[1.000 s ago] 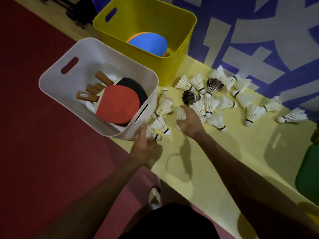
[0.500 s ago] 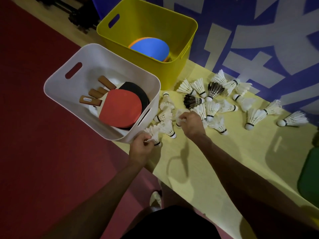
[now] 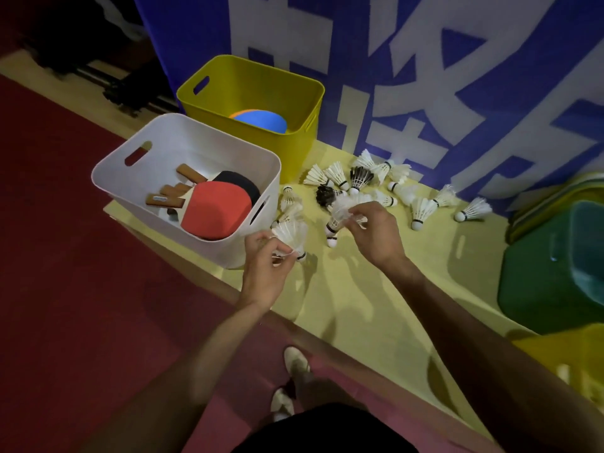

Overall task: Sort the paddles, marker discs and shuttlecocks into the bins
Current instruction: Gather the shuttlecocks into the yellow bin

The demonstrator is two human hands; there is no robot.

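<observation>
My left hand (image 3: 265, 263) pinches white shuttlecocks (image 3: 292, 235) by their feathers, lifted just beside the white bin (image 3: 183, 135). My right hand (image 3: 376, 233) grips a bunch of white shuttlecocks (image 3: 340, 212), their cork heads hanging down. Several more shuttlecocks (image 3: 421, 209), white ones and two dark ones (image 3: 359, 176), lie on the yellow surface (image 3: 359, 289) behind my hands. The white bin holds paddles (image 3: 214, 212), red and black with wooden handles. The yellow bin (image 3: 248, 73) behind it holds blue and orange marker discs (image 3: 261, 120).
A green bin (image 3: 555, 282) stands at the right edge, with a stack of yellow-green lids or bins (image 3: 555, 197) behind it. A blue and white banner (image 3: 425, 76) backs the surface. Red floor (image 3: 65, 256) lies to the left; my shoes (image 3: 294, 364) show below.
Both hands have closed on shuttlecocks and lifted them off the yellow surface. The camera view has shifted, now taking in the green bin on the right.
</observation>
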